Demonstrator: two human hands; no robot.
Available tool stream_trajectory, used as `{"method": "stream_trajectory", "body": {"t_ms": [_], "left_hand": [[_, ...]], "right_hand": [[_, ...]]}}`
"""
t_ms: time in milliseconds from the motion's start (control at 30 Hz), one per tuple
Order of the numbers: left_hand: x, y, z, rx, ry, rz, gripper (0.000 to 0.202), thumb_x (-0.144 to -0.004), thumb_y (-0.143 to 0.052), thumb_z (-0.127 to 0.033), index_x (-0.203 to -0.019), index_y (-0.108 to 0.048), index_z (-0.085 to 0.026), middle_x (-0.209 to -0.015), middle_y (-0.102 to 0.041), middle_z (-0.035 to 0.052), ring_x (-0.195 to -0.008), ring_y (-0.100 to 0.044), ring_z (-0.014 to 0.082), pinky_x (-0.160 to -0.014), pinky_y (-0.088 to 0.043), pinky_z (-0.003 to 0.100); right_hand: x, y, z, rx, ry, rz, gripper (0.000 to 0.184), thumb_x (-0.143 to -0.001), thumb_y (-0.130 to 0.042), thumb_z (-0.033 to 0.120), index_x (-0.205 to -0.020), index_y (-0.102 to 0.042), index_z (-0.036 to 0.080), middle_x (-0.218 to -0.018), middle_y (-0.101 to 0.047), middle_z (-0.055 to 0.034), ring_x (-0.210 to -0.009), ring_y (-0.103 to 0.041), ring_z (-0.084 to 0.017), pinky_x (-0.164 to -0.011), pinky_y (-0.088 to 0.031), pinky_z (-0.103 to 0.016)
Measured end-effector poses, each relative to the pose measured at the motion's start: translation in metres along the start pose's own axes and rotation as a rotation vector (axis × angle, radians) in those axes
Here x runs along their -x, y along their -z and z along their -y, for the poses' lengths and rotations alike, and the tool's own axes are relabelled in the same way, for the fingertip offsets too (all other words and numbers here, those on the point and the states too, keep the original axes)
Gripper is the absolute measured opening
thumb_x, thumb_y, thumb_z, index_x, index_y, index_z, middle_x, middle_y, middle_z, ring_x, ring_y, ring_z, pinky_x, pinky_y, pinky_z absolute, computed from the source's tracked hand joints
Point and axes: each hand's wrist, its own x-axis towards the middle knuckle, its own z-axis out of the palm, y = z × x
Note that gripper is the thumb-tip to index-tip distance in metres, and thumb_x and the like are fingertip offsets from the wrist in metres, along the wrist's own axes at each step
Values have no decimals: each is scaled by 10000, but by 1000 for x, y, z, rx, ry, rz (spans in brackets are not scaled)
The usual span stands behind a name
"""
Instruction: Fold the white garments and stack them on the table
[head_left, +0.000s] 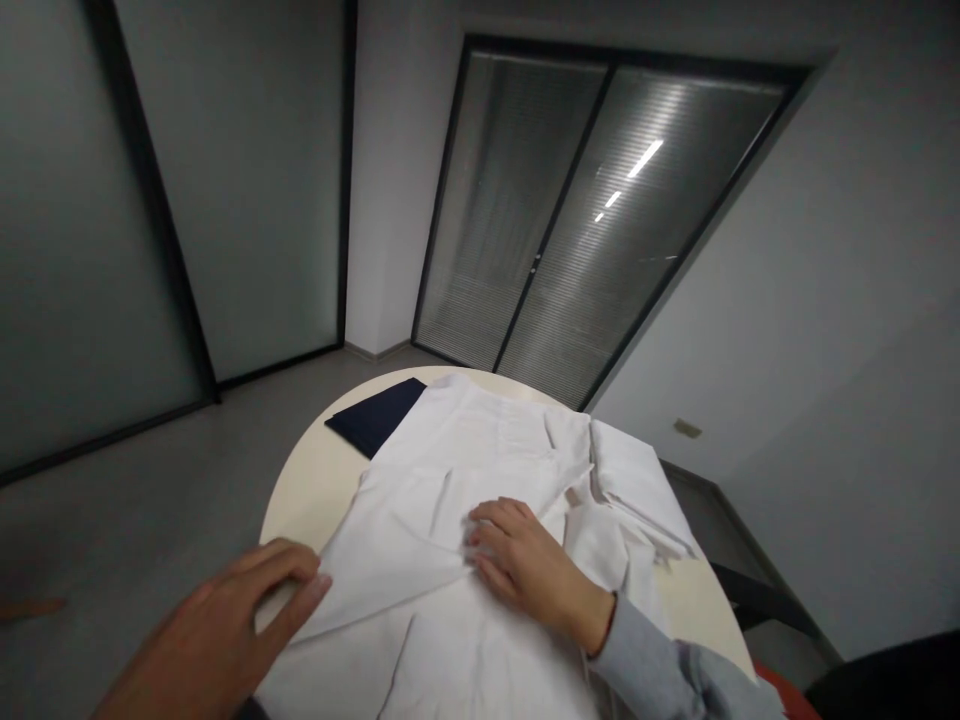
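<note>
A white shirt (465, 470) lies spread over a round cream table (311, 480). My right hand (525, 565), in a grey sleeve, rests on the middle of the shirt with its fingers curled and pressed onto a fold of the cloth. My left hand (225, 630) lies at the table's near left edge, fingers stretched out flat and touching the tip of a folded white flap. Neither hand lifts the cloth off the table.
A folded dark navy cloth (375, 415) lies at the table's far left, partly under the shirt. A dark chair (757, 600) stands to the right. Glass partitions and a blinded window (577, 230) lie beyond grey floor.
</note>
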Motion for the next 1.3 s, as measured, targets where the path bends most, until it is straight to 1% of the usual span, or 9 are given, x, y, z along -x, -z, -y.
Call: {"method": "stream_trajectory", "body": {"t_ms": [67, 167, 300, 400, 533, 767, 900, 1100, 1300], "left_hand": [[-29, 11, -8, 24, 12, 131, 414, -975, -507, -611, -1045, -743, -278, -1059, -780, 40, -935, -730, 249, -845, -566, 305], [-82, 19, -11, 47, -152, 289, 453, -999, -483, -544, -1245, -708, -237, -1281, -721, 84, -1147, -675, 270, -1036, -488, 346], [-140, 12, -5, 37, -252, 408, 494, -985, -449, -497, -1242, -718, -171, -1292, -705, 127, -1198, -648, 285, -1089, -444, 372], [-159, 0, 0, 57, -251, 501, 489, -961, -476, -468, -1265, -707, -163, -1279, -712, 124, -1169, -658, 271, -1061, -456, 354], [-165, -7, 1, 97, -181, 521, 513, -929, -536, -527, -1275, -700, -186, -1219, -725, 103, -1080, -666, 262, -982, -480, 341], [-171, -7, -2, 249, -53, 720, 764, -884, -544, -702, -1458, -568, -199, -744, -589, -21, -679, -561, 186, -657, -452, 275], [-176, -14, 9, 250, -48, 662, 715, -854, -537, -765, -1285, -662, -208, -676, -501, -45, -605, -485, 160, -579, -387, 256], [-177, -24, 18, 336, -7, 584, 531, -929, -523, -698, -1099, -662, -215, -604, -438, -78, -583, -406, 133, -567, -336, 230], [-172, -19, 23, 408, 55, 539, 583, -792, -644, -746, -1091, -650, -245, -668, -606, -48, -688, -587, 194, -661, -476, 251]], "right_hand": [[5, -11, 5, -50, -17, -4, 181, -950, -609, 177, -1121, -635, 234, -1236, -674, -88, -1187, -596, -248, -1079, -447, -457], [12, -23, 7, -124, -17, -48, 286, -865, -582, 101, -1117, -626, 231, -1195, -681, -85, -1165, -597, -255, -1050, -462, -459], [20, -35, 9, -197, 78, -147, 454, -771, -526, 54, -1179, -591, 241, -1143, -674, -72, -1092, -589, -254, -988, -469, -460], [22, -41, 9, -177, 112, -167, 450, -784, -513, 52, -1185, -594, 240, -1099, -665, -70, -1031, -573, -251, -937, -461, -447], [23, -44, 7, -115, 78, -145, 384, -809, -529, 63, -1140, -625, 232, -1018, -660, -62, -954, -557, -242, -867, -446, -421], [23, -47, 5, -85, 75, -152, 263, -796, -589, 99, -1016, -653, 227, -980, -681, -44, -930, -574, -222, -850, -433, -390], [24, -50, 4, -61, 78, -155, 241, -781, -624, 127, -997, -657, 231, -974, -685, -36, -907, -577, -217, -834, -429, -381], [26, -57, -1, -71, 61, -162, 248, -784, -658, 136, -1007, -661, 243, -999, -686, -15, -951, -587, -202, -873, -424, -360], [25, -50, 3, -75, 15, -121, 222, -851, -662, 200, -1068, -659, 245, -1003, -675, -24, -957, -584, -213, -891, -430, -366]]}}
